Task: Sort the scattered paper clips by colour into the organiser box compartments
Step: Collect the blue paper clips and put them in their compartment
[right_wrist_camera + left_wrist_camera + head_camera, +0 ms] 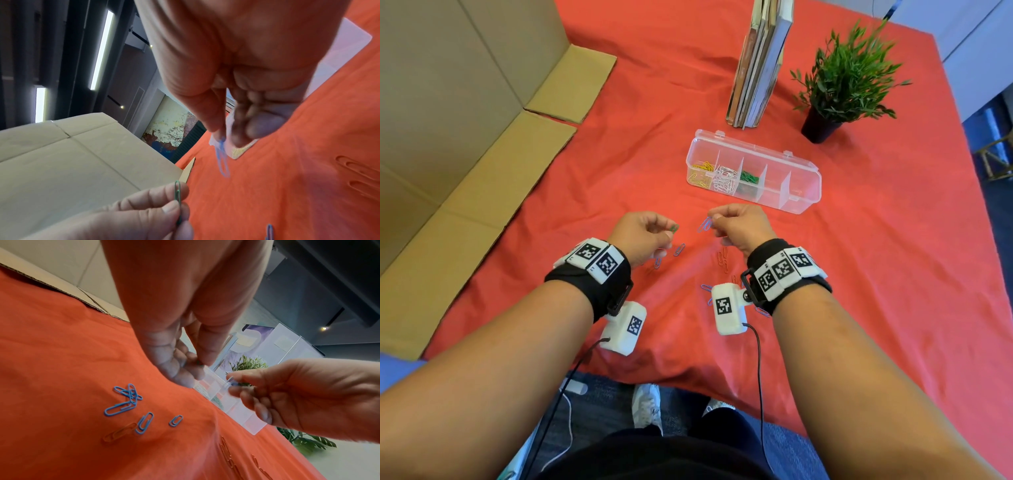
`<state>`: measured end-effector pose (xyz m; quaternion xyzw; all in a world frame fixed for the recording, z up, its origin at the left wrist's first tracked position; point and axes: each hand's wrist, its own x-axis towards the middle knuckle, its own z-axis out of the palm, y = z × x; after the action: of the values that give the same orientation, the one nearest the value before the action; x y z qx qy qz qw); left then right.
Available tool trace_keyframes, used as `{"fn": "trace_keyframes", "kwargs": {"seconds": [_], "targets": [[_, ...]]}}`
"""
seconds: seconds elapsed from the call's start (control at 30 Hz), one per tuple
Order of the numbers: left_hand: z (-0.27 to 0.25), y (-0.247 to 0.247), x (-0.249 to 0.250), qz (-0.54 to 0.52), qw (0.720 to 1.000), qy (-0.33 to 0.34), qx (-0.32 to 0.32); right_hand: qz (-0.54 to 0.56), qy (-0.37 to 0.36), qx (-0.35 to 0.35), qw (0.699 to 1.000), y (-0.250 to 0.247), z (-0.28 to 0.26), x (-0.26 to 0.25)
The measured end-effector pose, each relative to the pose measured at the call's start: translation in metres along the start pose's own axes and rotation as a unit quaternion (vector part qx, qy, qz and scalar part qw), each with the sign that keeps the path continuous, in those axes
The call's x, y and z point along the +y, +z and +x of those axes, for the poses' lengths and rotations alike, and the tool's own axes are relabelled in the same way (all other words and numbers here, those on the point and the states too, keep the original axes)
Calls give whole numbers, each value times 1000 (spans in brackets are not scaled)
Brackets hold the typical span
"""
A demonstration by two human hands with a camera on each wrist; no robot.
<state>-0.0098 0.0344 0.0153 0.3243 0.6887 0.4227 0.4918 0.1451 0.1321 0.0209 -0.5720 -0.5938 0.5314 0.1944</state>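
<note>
Left hand (643, 236) pinched a green clip (673, 229); right hand (739, 228) pinched a blue clip (706, 224). Head view: both hands held up nearer the person than the organiser box (804, 192), which held yellow, white and green clips; two compartments looked bare.

Left wrist view: loose blue clips (127, 400) lay on the red cloth (51, 353), nearer than the box.

Right wrist view: the blue clip hung from the fingertips by one end only. Risk: so light a hold could let it slip, or drop into the wrong compartment.
</note>
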Motion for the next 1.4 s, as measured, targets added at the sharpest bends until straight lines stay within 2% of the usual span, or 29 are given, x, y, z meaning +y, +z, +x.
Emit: {"fn": "trace_keyframes", "kwargs": {"seconds": [0.1, 0.27, 0.43, 0.5, 0.63, 0.7, 0.73, 0.83, 0.93, 1.03, 1.1, 1.17, 1.27, 1.4], "targets": [[1, -5, -3, 20, 1000, 11, 17, -62, -25, -3, 998, 11, 3, 5], [2, -5, -3, 52, 998, 21, 25, -70, -65, -86, 992, 34, -9, 1], [7, -2, -4, 41, 998, 23, 36, -132, -56, -75, 987, 37, 3, 0], [11, -8, -10, 79, 994, 42, 68, -155, -75, -7, 985, 21, 15, -8], [15, -29, -33, 134, 982, 45, 125, -150, -84, 200, 965, -34, 48, -32], [14, -38, -46, 168, 973, 27, 153, -150, -81, 253, 952, -52, 61, -40], [13, -41, -52, 183, 970, 17, 160, -168, -70, 254, 950, -57, 66, -42], [10, -47, -62, 206, 965, 0, 161, -213, -19, 194, 957, -55, 73, -41], [9, -48, -62, 223, 963, 0, 149, -192, -46, 170, 965, -36, 64, -33], [12, -46, -61, 252, 959, 6, 126, -216, -69, 69, 971, 1, 45, -15], [16, -42, -57, 284, 952, 27, 114, -278, -70, -2, 958, 26, 35, -1], [20, -36, -54, 312, 943, 63, 94, -332, -73, -42, 939, 45, 29, 13], [24, -27, -53, 356, 928, 100, 48, -377, -99, -63, 919, 67, 20, 26], [27, -23, -57, 401, 911, 98, 20, -435, -151, -85, 884, 77, 6, 32]]}}
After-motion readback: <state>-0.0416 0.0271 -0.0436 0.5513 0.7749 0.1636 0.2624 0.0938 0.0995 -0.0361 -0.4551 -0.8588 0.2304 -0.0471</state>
